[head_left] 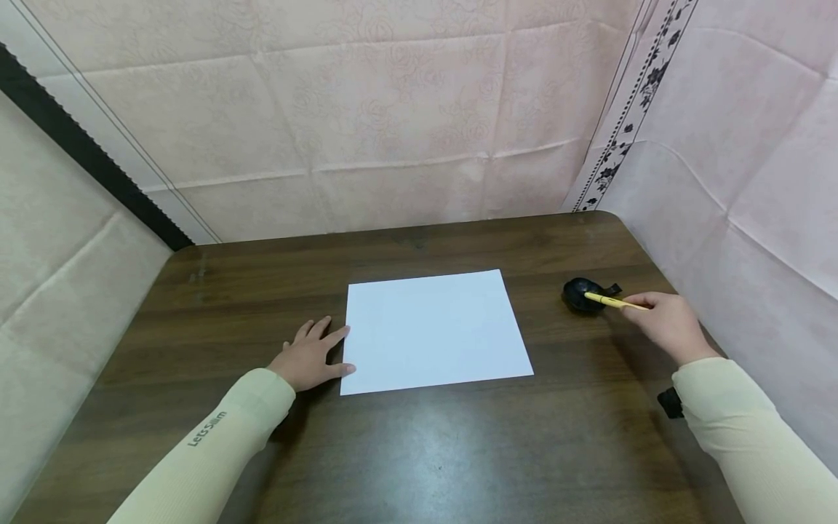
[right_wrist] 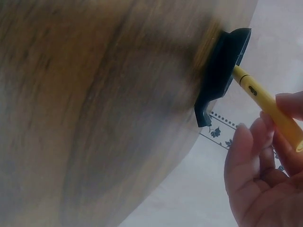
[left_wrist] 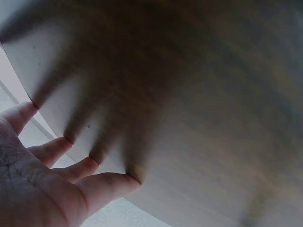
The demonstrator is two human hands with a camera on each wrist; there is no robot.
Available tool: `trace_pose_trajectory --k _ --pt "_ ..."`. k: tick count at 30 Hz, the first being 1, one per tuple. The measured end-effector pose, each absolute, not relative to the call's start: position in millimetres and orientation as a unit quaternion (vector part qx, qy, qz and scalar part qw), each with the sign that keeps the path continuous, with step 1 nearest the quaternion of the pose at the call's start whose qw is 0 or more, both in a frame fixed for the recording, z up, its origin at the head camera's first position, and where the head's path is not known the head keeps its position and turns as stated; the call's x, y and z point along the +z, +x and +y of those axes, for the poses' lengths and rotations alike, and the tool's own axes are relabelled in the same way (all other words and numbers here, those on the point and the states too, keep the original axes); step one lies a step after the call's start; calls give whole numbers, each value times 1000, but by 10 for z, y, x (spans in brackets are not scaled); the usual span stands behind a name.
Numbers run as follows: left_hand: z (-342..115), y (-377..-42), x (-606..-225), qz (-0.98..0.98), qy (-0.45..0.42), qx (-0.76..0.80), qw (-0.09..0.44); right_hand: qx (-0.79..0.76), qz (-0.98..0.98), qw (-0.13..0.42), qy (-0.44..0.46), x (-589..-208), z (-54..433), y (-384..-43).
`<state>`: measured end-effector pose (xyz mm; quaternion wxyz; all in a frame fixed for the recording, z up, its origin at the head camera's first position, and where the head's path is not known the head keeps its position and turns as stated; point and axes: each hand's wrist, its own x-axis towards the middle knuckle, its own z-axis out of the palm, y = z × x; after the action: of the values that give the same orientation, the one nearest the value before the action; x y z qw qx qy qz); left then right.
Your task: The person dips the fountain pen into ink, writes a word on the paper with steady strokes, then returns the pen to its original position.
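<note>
A blank white sheet of paper [head_left: 435, 331] lies on the brown wooden table. Fingers spread, my left hand [head_left: 308, 360] rests at its left edge, with thumb and index fingertips on the margin; the left wrist view shows the fingertips [left_wrist: 94, 161] pressed on the tabletop. Between thumb and fingers, my right hand [head_left: 671, 324] pinches a yellow pen [head_left: 615, 300]. The far end of the pen [right_wrist: 262, 99] meets a small black dish-like object [head_left: 577, 295], which has a short curved tail. In the right wrist view this black object [right_wrist: 220, 71] appears side-on, low on the table.
The wooden table [head_left: 419, 444] has a rounded far right corner. Pale patterned cloth [head_left: 393, 116] hangs behind it and along both sides, with a black strip [head_left: 85, 145] at left and a floral border [head_left: 635, 109] at right.
</note>
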<state>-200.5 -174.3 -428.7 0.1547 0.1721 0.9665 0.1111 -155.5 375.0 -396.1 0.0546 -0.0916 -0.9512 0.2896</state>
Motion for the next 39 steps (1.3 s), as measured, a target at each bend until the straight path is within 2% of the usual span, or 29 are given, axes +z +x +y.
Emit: trace_pose_trajectory --k 29,39 --pt "-1762 -2023 -4319 967 171 103 157 346 -930 18 -125 -3869 3660 -1594" --pt "-1742 -2012 -4309 967 172 108 156 369 -919 35 -133 -3905 3662 -1611"
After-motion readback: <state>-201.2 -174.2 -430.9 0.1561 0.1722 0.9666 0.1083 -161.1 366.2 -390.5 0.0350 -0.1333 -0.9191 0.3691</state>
